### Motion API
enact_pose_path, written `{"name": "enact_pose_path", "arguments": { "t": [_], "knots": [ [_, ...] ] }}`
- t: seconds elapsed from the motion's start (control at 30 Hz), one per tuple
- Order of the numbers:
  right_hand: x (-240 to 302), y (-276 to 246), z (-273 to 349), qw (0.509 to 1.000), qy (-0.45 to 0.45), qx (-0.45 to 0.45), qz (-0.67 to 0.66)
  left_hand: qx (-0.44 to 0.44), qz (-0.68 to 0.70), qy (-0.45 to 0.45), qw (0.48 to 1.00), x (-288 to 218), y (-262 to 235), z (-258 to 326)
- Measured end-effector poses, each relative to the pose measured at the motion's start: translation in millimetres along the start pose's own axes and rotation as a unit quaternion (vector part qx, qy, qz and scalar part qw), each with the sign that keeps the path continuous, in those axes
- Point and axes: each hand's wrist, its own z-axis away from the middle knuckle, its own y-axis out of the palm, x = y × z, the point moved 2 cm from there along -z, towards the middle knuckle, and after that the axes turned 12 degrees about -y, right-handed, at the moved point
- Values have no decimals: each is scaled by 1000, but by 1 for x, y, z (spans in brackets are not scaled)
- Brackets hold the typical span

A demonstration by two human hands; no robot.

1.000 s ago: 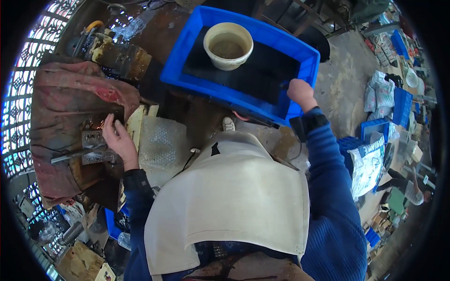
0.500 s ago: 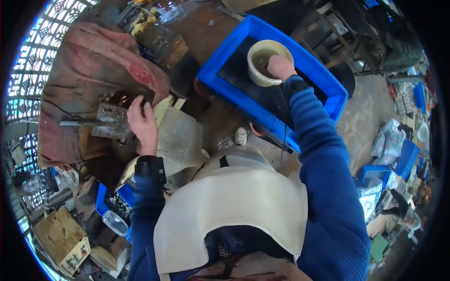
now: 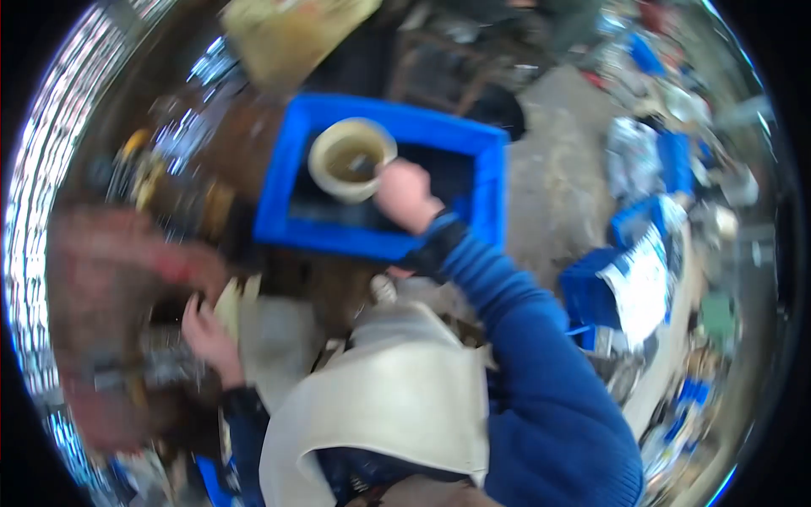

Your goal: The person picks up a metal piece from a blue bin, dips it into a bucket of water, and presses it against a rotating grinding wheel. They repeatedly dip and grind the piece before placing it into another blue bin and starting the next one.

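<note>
We are looking down over a pale apron (image 3: 380,406) and two blue sleeves while the whole view is smearing with blur. Our right hand (image 3: 404,196) is reaching forward into a blue plastic crate (image 3: 486,182) and is touching the near rim of a cream-coloured round bowl (image 3: 351,158) that is sitting inside the crate, toward its left half. The bowl is standing upright and is holding a murky brownish liquid. The fingers of this hand are curling in toward the bowl's edge, but the blur is hiding whether they are clamping on the rim or only resting against it, so we cannot tell.

Our left hand (image 3: 207,329) is lying well apart from the crate, down at the left, on a cluttered bench beside a reddish-brown cloth (image 3: 110,279). Its fingers are looking slightly spread and bent over something pale and flat (image 3: 228,304), yet we cannot tell whether they are gripping it.

To the right, on the grey floor (image 3: 549,186), more blue crates (image 3: 596,291) and a white printed sheet (image 3: 642,283) are lying among scattered clutter
</note>
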Motion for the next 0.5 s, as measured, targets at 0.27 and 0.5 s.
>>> {"name": "enact_pose_path", "arguments": {
  "t": [0.27, 0.5],
  "knots": [
    [11, 35, 18, 979, 143, -45, -137, 50, 0, 15, 999, -1, -2, 4],
    [-11, 9, 53, 923, 241, -79, -289, 49, 2, -12, 999, 4, -1, 6]
  ]
}}
